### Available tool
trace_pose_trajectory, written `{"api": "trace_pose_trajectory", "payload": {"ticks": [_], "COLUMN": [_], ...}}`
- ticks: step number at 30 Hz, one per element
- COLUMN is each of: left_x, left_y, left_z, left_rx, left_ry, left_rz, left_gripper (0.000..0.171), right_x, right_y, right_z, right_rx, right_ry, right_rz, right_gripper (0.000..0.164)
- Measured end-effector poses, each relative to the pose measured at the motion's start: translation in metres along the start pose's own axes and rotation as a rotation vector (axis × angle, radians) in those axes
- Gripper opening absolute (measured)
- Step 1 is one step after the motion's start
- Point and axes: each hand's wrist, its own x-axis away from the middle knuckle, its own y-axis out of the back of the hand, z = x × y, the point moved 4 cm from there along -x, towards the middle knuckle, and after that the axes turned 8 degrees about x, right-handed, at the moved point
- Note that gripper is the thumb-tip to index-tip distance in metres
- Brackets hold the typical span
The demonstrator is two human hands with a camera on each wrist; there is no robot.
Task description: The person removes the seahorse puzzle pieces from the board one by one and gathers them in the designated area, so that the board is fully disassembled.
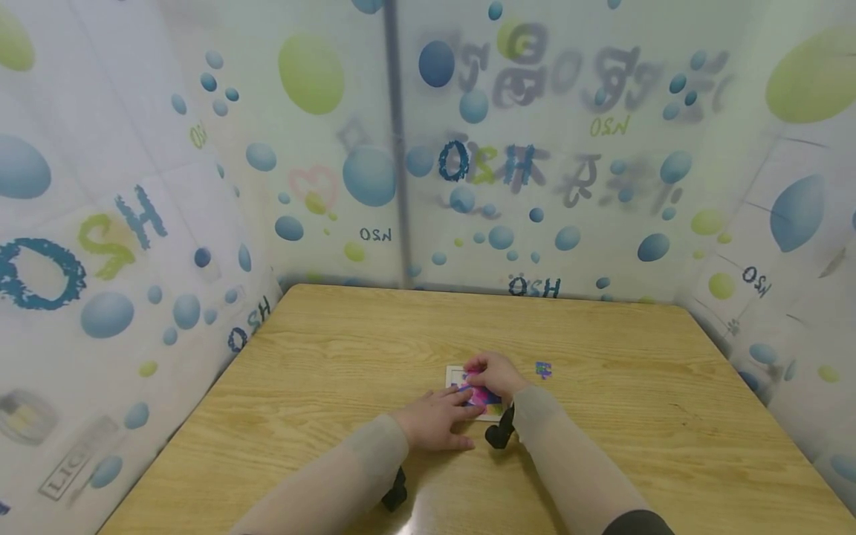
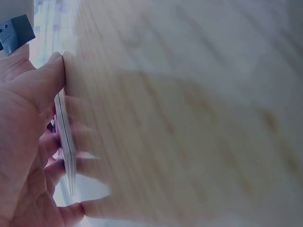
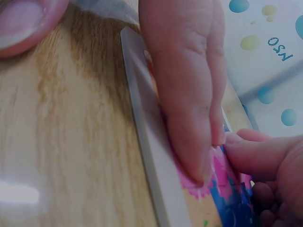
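A small jigsaw puzzle in a white-edged tray (image 1: 449,377) lies on the wooden table, its filled part pink and blue. My left hand (image 1: 438,420) spreads its fingers over the tray's near left part, pressing on the picture; in the right wrist view those straight left fingers (image 3: 184,90) rest on the pink pieces (image 3: 221,172). At the tray's far side, my right hand (image 1: 498,374) bends its fingers and pinches what looks like a puzzle piece, mostly hidden by the fingertips. The left wrist view catches the left hand (image 2: 28,127) beside the tray's edge (image 2: 68,146).
One loose blue-purple puzzle piece (image 1: 543,369) lies on the table to the right of the tray. Bare wood of the table (image 1: 635,401) stretches around. White curtains with blue and green dots (image 1: 334,148) hang behind and at both sides.
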Motion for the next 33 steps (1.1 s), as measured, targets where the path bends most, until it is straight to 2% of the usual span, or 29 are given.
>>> {"api": "trace_pose_trajectory", "payload": {"ticks": [12,20,33], "left_x": [0.0016,0.0011,0.0014], "left_y": [0.0017,0.0019,0.0016], "left_z": [-0.002,-0.0015,-0.0015], "left_rx": [0.019,0.012,0.018], "left_ry": [-0.001,0.0,0.001], "left_rz": [0.007,0.007,0.009], "left_gripper": [0.063,0.064,0.063], "right_x": [0.004,0.0043,0.0039], "right_y": [0.002,0.0054,0.0075], "right_z": [0.0032,0.0034,0.0001], "right_rx": [0.002,0.086,-0.015], "right_ry": [0.0,0.013,-0.032], "right_rz": [-0.024,-0.042,-0.018], "right_gripper": [0.019,0.017,0.014]}}
